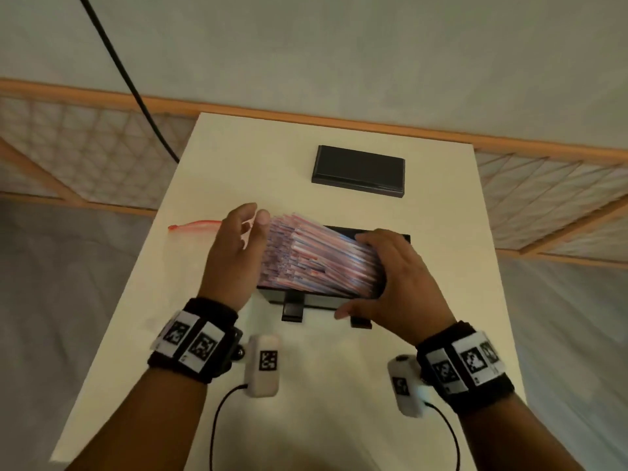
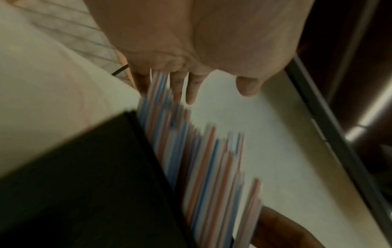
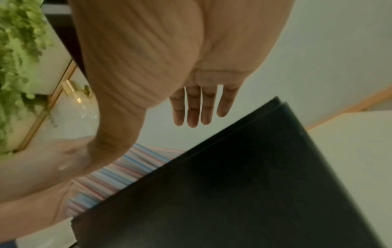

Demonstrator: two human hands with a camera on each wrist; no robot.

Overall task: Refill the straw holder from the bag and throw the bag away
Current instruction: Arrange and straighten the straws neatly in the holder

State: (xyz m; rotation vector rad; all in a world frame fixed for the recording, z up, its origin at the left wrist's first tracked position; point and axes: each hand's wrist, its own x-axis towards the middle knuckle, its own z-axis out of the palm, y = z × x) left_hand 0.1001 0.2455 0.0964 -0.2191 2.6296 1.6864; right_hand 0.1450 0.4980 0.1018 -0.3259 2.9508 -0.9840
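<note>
A loose heap of red, blue and white striped straws [image 1: 319, 256] lies across the open black straw holder [image 1: 306, 300] in the middle of the white table [image 1: 323, 419]. My left hand [image 1: 238, 246] stands at the heap's left end, fingers straight against the straw tips [image 2: 201, 159]. My right hand [image 1: 397, 277] lies flat over the right end, thumb along the holder's front. In the right wrist view its fingers [image 3: 195, 107] are straight above the holder's dark wall [image 3: 233, 184]. The clear bag with a red zip strip [image 1: 193, 229] lies flat on the table, left of my left hand.
The holder's black lid [image 1: 358, 171] lies on the far part of the table. A black cable [image 1: 129, 79] hangs down at the back left. A wooden lattice rail [image 1: 543, 185] runs behind the table. The table's edges drop off close on both sides.
</note>
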